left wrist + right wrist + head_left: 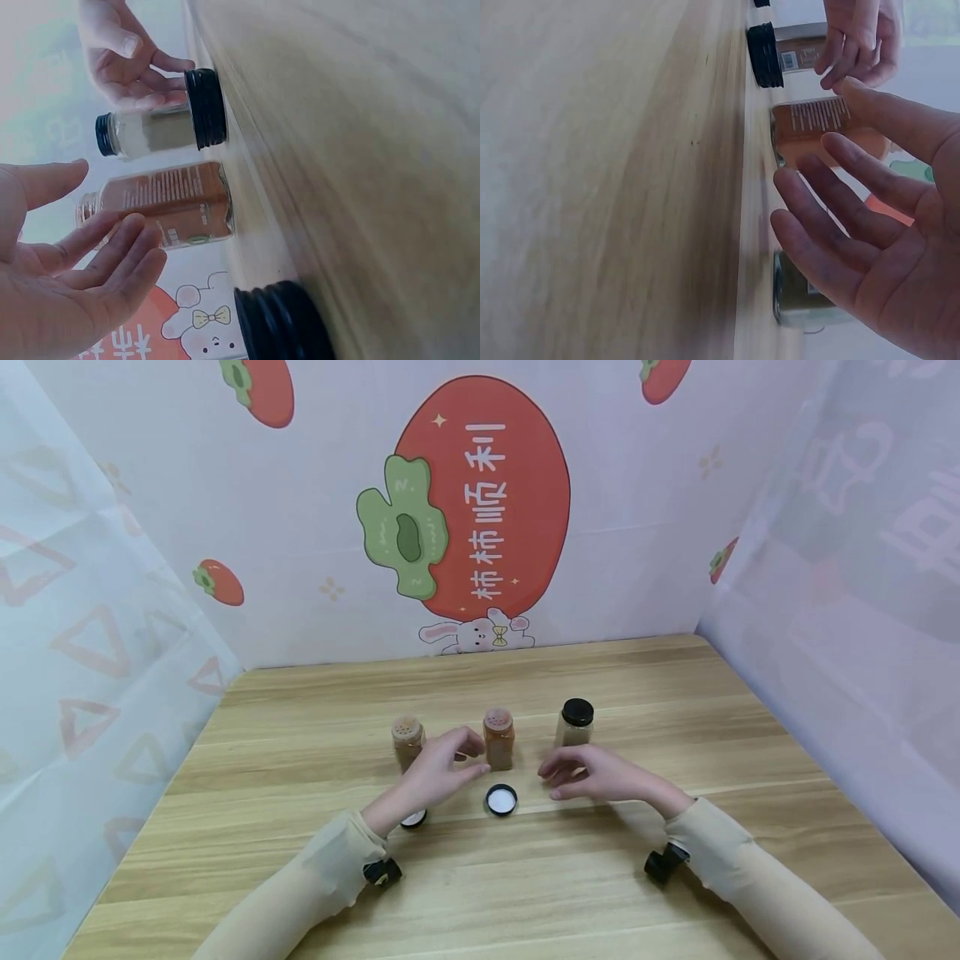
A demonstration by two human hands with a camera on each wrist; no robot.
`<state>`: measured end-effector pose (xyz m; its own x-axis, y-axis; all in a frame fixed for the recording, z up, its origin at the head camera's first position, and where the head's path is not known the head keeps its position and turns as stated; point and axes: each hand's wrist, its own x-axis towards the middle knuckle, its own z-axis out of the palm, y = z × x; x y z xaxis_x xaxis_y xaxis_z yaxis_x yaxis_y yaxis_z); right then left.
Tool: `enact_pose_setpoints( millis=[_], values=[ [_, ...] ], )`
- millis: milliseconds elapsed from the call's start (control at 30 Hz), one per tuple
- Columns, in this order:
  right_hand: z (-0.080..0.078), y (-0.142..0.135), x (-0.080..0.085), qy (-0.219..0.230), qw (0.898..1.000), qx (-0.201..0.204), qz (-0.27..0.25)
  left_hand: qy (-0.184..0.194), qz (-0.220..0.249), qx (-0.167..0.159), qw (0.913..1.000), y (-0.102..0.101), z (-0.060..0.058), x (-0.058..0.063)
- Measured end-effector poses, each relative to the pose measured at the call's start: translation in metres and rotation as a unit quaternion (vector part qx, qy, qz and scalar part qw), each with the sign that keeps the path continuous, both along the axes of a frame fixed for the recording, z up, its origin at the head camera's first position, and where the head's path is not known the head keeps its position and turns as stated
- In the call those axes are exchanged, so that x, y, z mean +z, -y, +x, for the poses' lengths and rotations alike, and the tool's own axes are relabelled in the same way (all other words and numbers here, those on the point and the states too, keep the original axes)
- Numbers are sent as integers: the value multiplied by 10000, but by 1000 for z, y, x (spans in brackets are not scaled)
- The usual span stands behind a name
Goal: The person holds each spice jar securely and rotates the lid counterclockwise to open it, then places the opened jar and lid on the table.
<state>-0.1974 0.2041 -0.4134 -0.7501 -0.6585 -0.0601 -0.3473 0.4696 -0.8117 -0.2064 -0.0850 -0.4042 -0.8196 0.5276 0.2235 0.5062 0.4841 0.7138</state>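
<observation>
Three spice jars stand in a row on the table. The left jar and the middle jar have bare shaker tops; a black lid tops the right jar. My left hand hovers just left of the middle jar with relaxed, slightly bent fingers and covers part of the left jar. In front of the right jar is my right hand, its fingers loosely bent; the right wrist view shows nothing in its grasp. One black cap lies white side up before the middle jar. Another cap is partly hidden under my left wrist.
The wooden table meets a printed backdrop behind the jars, with white cloth sides at left and right. Each sleeve carries a black wrist camera.
</observation>
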Motion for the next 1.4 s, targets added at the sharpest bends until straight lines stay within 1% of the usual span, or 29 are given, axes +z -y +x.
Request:
enact_pose_setpoints(
  millis=[167,367,567,633,733,967,1200,1400],
  values=[
    [3,-8,2,-68,10000,6,71,-47,-30,-243,9997,-4,3,1],
    [3,-17,4,-61,10000,-36,-16,-91,-125,-482,9987,-13,7,1],
    [2,-27,3,-169,9998,-142,26,-79,-156,-803,9966,-24,7,3],
    [2,-29,3,-194,9996,-184,41,-85,-223,-852,9961,-28,7,3],
    [1,-34,4,-218,9995,-232,38,-64,-269,-853,9960,-34,8,5],
    [2,-43,8,-168,9995,-252,-7,-83,-146,-820,9965,-49,10,6],
    [-2,-55,10,-322,9989,-339,-50,-58,-224,-611,9979,-64,11,5],
    [-5,-63,13,-546,9970,-529,170,-84,-363,-399,9985,-74,10,4]
  ],
)
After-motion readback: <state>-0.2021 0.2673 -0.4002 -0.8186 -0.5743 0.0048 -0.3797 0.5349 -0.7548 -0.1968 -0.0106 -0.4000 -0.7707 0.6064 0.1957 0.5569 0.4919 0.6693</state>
